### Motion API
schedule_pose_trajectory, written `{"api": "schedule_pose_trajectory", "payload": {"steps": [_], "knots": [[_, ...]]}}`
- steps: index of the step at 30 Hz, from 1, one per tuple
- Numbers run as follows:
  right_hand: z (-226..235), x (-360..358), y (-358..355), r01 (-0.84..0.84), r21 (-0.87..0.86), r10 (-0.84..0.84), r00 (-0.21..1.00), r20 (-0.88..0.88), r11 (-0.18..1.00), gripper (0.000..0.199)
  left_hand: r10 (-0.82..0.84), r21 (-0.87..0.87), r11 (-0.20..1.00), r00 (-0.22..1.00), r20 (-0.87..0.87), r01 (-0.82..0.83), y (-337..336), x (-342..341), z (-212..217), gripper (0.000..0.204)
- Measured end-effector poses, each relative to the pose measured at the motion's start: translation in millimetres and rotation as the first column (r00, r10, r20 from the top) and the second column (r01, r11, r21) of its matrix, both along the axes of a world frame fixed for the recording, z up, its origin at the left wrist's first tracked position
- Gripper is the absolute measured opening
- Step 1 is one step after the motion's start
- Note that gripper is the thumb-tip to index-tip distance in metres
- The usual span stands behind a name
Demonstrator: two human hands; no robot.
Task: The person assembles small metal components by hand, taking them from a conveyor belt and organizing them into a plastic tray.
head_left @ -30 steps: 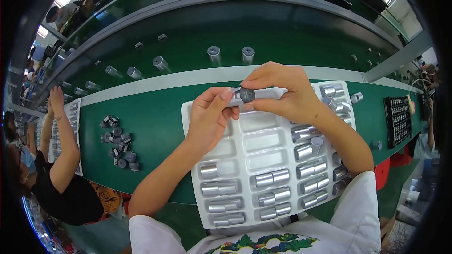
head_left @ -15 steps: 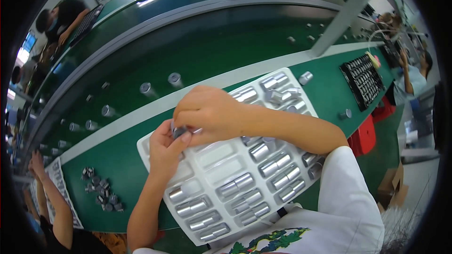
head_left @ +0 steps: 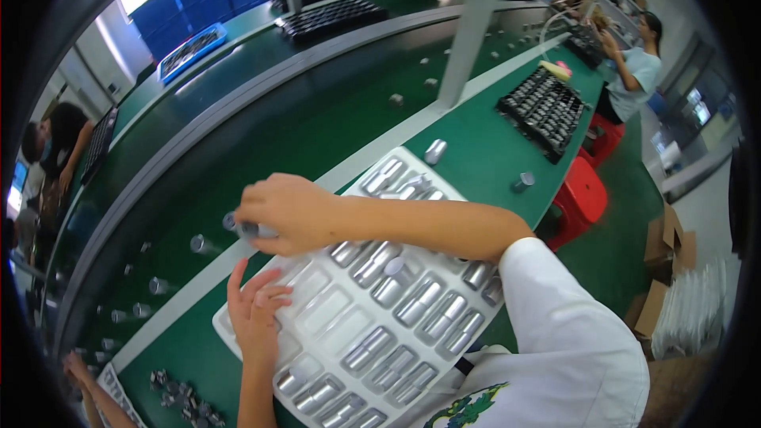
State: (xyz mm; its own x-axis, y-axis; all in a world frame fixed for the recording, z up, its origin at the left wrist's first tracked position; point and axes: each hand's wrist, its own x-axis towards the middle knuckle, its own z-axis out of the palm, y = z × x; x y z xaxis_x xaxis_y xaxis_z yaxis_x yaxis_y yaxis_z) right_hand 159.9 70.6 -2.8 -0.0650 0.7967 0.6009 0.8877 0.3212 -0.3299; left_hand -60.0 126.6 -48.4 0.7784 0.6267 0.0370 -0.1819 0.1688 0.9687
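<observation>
My right hand (head_left: 289,214) is closed around a short silver metal cylinder (head_left: 250,230), held over the pale edge strip of the green conveyor belt (head_left: 261,139). Its fingers partly hide the cylinder. Lower down, my left hand (head_left: 255,309) has its fingers spread and nothing in them, above the left corner of a white plastic tray (head_left: 342,325). Silver cylinders (head_left: 420,301) lie in many of the tray's slots, while several slots near my left hand hold none. One cylinder shows its pale round end (head_left: 394,266). My right forearm crosses above the tray and hides part of it.
Loose cylinders (head_left: 160,285) stand on the belt. Small dark metal parts (head_left: 186,400) are heaped left of the tray. Two cylinders, one upright (head_left: 523,182), stand right of it. Beyond are a black tray (head_left: 543,111), a grey post (head_left: 468,40), red stools (head_left: 583,198) and co-workers.
My right hand has parted from the left and moved toward the belt, holding the cylinder. My left fingers have opened. The view has swung to the right.
</observation>
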Motion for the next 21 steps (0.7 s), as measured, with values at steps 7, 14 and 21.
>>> {"api": "schedule_pose_trajectory", "payload": {"steps": [7, 14, 21], "knots": [[-29, 76, 20, 0.485, -0.397, -0.504, 0.861, 0.063, 0.779, 0.027, -0.009, 0.128, 0.991, 0.99, -0.143, 0.028, -1, 2, -4, 0.029], [-13, 61, 15, 0.386, -0.61, -0.492, 0.871, -0.006, 0.692, 0.059, -0.012, 0.176, 0.983, 0.984, -0.177, 0.043, -5, 1, 2, 0.018], [16, 132, -21, 0.896, -0.314, -0.821, 0.422, 0.384, 0.314, 0.057, -0.02, 0.174, 0.984, 0.987, -0.157, 0.047, -6, -4, 4, 0.017]]}}
